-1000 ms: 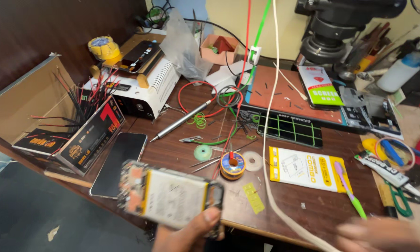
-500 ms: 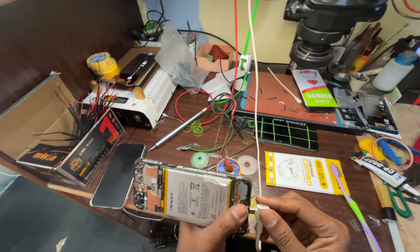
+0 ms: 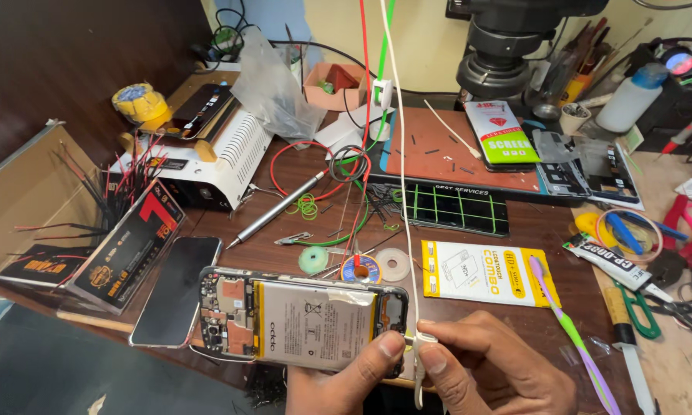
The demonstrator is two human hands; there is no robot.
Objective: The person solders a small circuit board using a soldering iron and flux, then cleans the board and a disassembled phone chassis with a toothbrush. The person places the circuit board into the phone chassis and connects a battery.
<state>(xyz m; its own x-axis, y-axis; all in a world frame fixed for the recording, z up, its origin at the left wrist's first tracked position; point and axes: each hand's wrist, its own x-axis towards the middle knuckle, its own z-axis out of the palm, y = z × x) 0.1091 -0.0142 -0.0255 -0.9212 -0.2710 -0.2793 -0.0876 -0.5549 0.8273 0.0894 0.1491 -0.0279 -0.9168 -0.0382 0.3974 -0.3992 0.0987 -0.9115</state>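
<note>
Since half a second ago both hands have crept closer together at the phone's end — the left hand (image 3: 346, 380) grips the opened phone (image 3: 303, 323) from below, its long axis lying across the bench (image 3: 515, 223) edge, back cover off. Just right of it, the right hand (image 3: 492, 365) pinches the white cable plug (image 3: 423, 338), tip nearly touching the phone's near end; a green toothbrush (image 3: 569, 330) and yellow packet (image 3: 484, 273) lie well clear.

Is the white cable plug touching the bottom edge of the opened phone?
Cannot tell. In the head view the right hand pinches the white cable plug right at the opened phone, but fingertips of the left hand hide the port.
</note>
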